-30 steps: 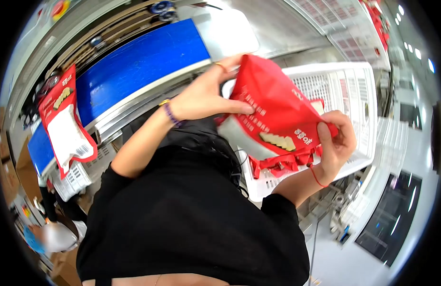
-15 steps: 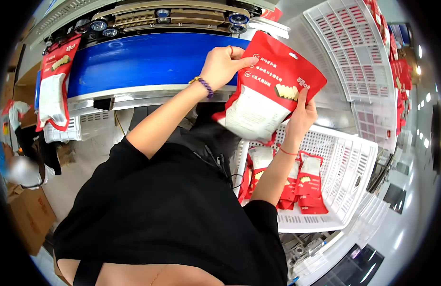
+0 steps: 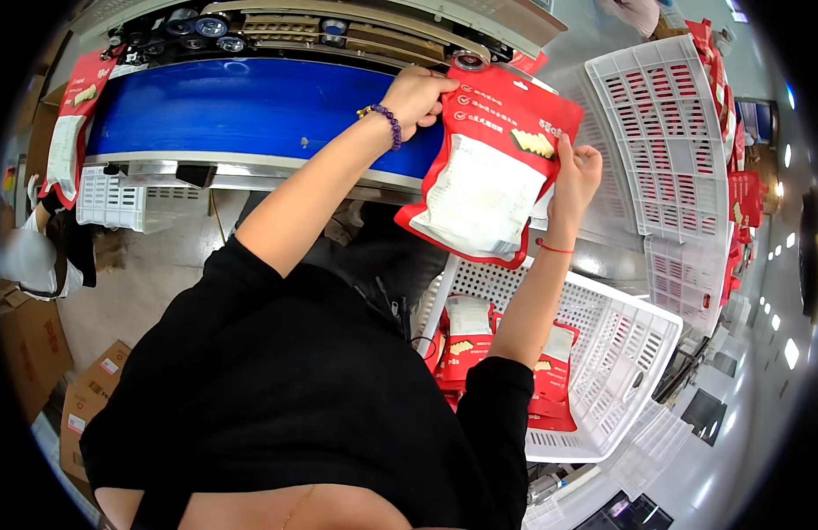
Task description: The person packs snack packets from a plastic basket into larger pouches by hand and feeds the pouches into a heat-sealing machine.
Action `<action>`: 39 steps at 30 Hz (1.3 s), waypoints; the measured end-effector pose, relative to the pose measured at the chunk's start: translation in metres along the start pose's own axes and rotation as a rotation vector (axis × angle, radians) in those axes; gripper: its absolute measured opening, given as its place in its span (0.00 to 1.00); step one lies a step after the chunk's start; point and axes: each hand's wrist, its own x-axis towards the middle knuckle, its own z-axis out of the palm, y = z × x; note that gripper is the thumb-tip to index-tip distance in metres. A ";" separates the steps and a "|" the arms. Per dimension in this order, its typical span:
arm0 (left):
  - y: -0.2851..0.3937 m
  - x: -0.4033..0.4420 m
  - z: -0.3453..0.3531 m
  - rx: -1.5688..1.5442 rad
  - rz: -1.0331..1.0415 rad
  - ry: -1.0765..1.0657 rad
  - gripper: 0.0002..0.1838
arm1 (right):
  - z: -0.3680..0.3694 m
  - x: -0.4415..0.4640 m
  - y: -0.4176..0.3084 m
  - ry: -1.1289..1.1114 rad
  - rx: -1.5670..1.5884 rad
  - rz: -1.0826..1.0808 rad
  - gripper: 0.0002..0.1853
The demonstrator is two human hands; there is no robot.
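Note:
A red and white pouch [image 3: 484, 185] hangs nearly flat between my two hands, its printed face toward me. My left hand [image 3: 416, 99] pinches its upper left edge, above the blue conveyor belt [image 3: 250, 106]. On the pouch's right edge, my right hand [image 3: 575, 181] is closed with thumb and fingers. Below, a white basket [image 3: 616, 353] holds several similar red pouches [image 3: 466, 340], partly covered by my right forearm. Another red and white pouch [image 3: 71, 132] lies at the left end of the belt.
Rollers and rails [image 3: 338, 35] run along the belt's far side. White crates [image 3: 665, 132] with red pouches behind them stand at the right. Cardboard boxes [image 3: 91, 397] are on the floor at left, near another person [image 3: 64, 256]. A small white basket [image 3: 113, 201] sits below the belt.
The pouch in my hands has turned slightly more upright and flatter. My right hand has shifted a little right. The pouch at the belt's left end appears farther left as the view has moved.

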 end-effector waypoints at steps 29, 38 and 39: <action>-0.040 -0.158 0.070 0.820 0.558 -0.509 0.10 | -0.314 -0.357 0.170 0.720 -1.350 0.892 0.15; -0.052 -0.150 0.066 0.842 0.425 -0.647 0.05 | -0.277 -0.285 0.105 0.221 -0.602 0.366 0.13; -0.049 -0.145 0.070 0.891 0.467 -0.710 0.09 | -0.252 -0.270 0.069 0.152 -0.499 0.307 0.12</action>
